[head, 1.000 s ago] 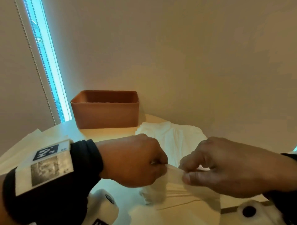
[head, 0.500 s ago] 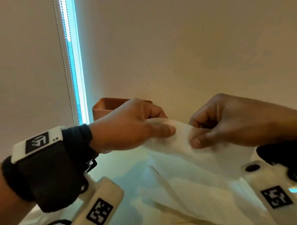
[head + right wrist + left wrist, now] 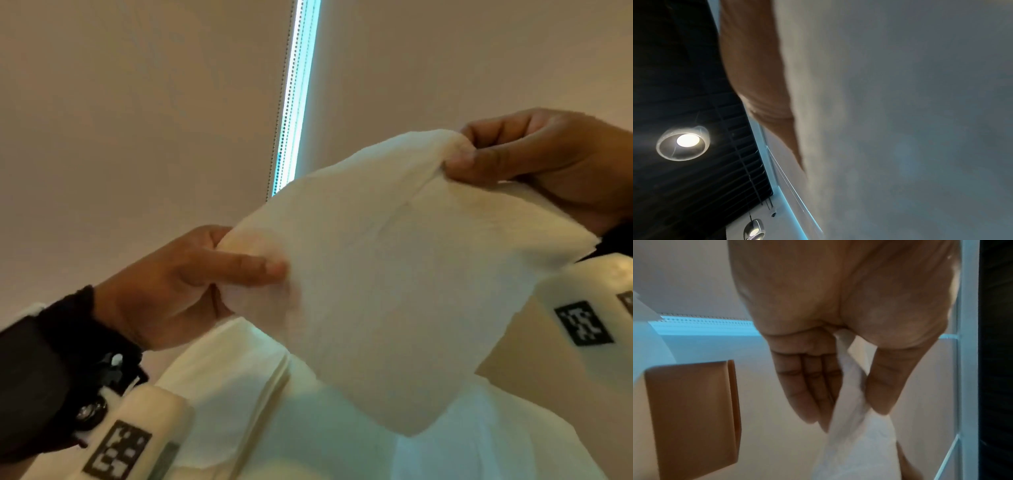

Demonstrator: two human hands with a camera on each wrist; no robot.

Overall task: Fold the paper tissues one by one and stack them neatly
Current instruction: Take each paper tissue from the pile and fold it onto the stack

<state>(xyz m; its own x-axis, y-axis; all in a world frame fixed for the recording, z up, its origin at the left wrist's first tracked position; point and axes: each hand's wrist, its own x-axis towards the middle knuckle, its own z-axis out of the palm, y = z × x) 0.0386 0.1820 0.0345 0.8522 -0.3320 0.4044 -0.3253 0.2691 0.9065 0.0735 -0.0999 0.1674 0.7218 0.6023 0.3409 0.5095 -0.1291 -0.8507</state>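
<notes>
A white paper tissue (image 3: 383, 274) hangs spread in the air between both hands. My left hand (image 3: 239, 263) pinches its left corner between thumb and fingers; the left wrist view shows the tissue (image 3: 851, 410) running between thumb and fingers (image 3: 813, 386). My right hand (image 3: 469, 154) pinches the upper right corner, higher than the left. In the right wrist view the tissue (image 3: 900, 113) fills most of the picture and hides the fingers. Below lies a pile of white tissues (image 3: 239, 387), some with layered edges.
A terracotta box (image 3: 692, 415) shows in the left wrist view, beside a plain wall. A window strip with a bead chain (image 3: 291, 99) runs up the wall ahead. Ceiling lamps (image 3: 683, 142) appear in the right wrist view.
Both hands have lifted the tissue off the pile and pulled apart, spreading it wide. The right hand rose higher than the left. The head view has tilted upward.
</notes>
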